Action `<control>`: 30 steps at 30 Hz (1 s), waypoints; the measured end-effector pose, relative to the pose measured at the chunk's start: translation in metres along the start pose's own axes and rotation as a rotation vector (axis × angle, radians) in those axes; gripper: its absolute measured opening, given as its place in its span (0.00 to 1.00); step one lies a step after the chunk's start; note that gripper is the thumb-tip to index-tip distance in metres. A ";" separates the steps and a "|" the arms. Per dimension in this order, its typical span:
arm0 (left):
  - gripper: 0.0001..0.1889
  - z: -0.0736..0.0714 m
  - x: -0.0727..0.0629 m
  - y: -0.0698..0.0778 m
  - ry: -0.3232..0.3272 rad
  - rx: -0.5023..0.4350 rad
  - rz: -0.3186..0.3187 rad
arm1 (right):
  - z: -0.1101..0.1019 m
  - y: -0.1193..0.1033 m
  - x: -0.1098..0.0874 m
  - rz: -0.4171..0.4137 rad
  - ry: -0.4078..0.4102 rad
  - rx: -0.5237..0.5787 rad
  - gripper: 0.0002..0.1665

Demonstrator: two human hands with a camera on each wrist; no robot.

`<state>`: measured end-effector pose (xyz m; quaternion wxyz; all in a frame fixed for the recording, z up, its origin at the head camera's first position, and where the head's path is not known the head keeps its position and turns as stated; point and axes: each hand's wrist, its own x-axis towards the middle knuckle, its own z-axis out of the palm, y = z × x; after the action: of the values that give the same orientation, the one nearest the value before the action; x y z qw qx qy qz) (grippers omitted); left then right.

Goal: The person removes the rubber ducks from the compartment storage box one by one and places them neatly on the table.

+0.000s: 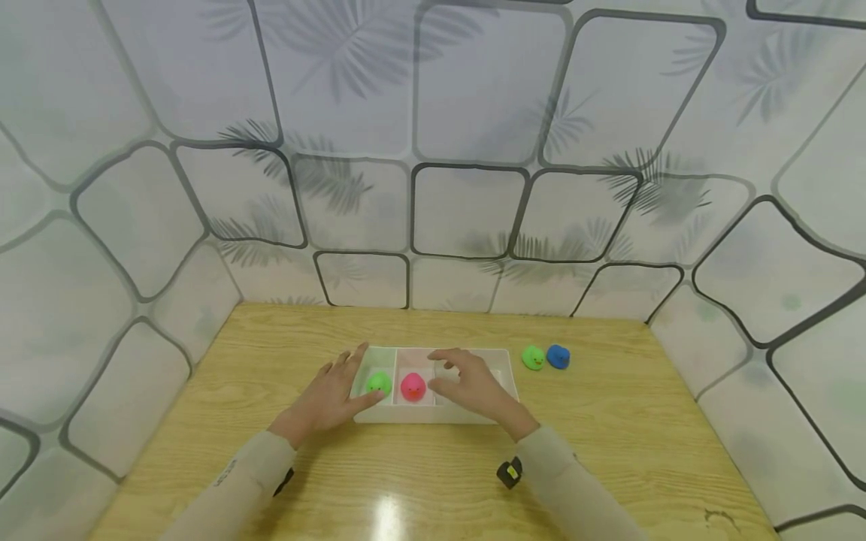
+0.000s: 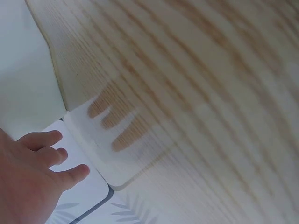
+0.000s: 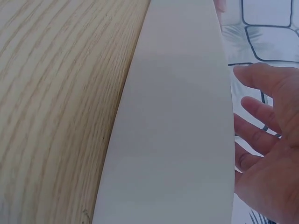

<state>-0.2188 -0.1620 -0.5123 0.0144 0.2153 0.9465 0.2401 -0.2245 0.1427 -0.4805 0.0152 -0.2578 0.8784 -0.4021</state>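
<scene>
On the table [image 1: 440,475], a white box [image 1: 426,415], long axis left to right. At its left end, the left hand [image 1: 331,394]; over its right half, the right hand [image 1: 475,387]: both relaxed, empty. Between them, nearer the right, inside, a pink duck [image 1: 413,387].

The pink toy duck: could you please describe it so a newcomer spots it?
On the wooden table, find the long white divided tray. The pink toy duck sits in it, one compartment right of a green toy duck. It is the only pink duck in view.
</scene>
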 end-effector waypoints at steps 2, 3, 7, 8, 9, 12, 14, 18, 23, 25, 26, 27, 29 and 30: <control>0.54 0.000 0.000 0.000 -0.012 -0.003 -0.010 | 0.001 0.000 0.000 0.005 -0.013 0.000 0.27; 0.54 0.000 0.000 0.000 -0.018 -0.006 -0.015 | 0.002 -0.001 0.000 0.005 -0.018 0.001 0.28; 0.54 0.000 0.000 0.000 -0.033 -0.014 -0.032 | 0.004 0.000 0.002 0.009 -0.037 -0.009 0.28; 0.54 0.000 0.000 -0.001 -0.034 -0.017 -0.035 | 0.004 0.000 0.002 0.010 -0.042 -0.014 0.28; 0.54 0.000 0.000 -0.001 -0.035 -0.020 -0.038 | 0.005 0.000 0.002 0.013 -0.045 -0.018 0.28; 0.54 0.000 0.001 -0.002 -0.046 -0.034 -0.045 | 0.007 0.000 0.004 0.018 -0.055 -0.029 0.28; 0.55 0.000 0.001 -0.001 -0.053 -0.044 -0.051 | 0.008 -0.001 0.005 0.017 -0.061 -0.038 0.28; 0.56 0.000 0.002 -0.002 -0.067 -0.052 -0.061 | 0.009 -0.005 0.007 0.013 -0.074 -0.033 0.28; 0.56 0.002 0.002 -0.003 -0.073 -0.054 -0.064 | 0.012 -0.008 0.009 0.029 -0.101 -0.036 0.28; 0.56 0.002 0.001 -0.003 -0.073 -0.055 -0.064 | 0.014 -0.007 0.010 0.031 -0.113 -0.043 0.29; 0.56 0.002 0.001 -0.003 -0.073 -0.054 -0.063 | 0.014 -0.006 0.011 0.028 -0.117 -0.046 0.29; 0.56 0.002 0.001 -0.003 -0.073 -0.053 -0.063 | 0.015 -0.006 0.011 0.023 -0.121 -0.049 0.29; 0.56 0.002 0.001 -0.003 -0.074 -0.053 -0.063 | 0.015 -0.005 0.012 0.016 -0.126 -0.065 0.29; 0.56 0.002 0.001 -0.003 -0.075 -0.053 -0.063 | 0.016 -0.005 0.013 0.011 -0.126 -0.073 0.29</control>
<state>-0.2211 -0.1630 -0.5151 0.0630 0.1939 0.9448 0.2564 -0.2301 0.1227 -0.4853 0.0634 -0.2780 0.8913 -0.3527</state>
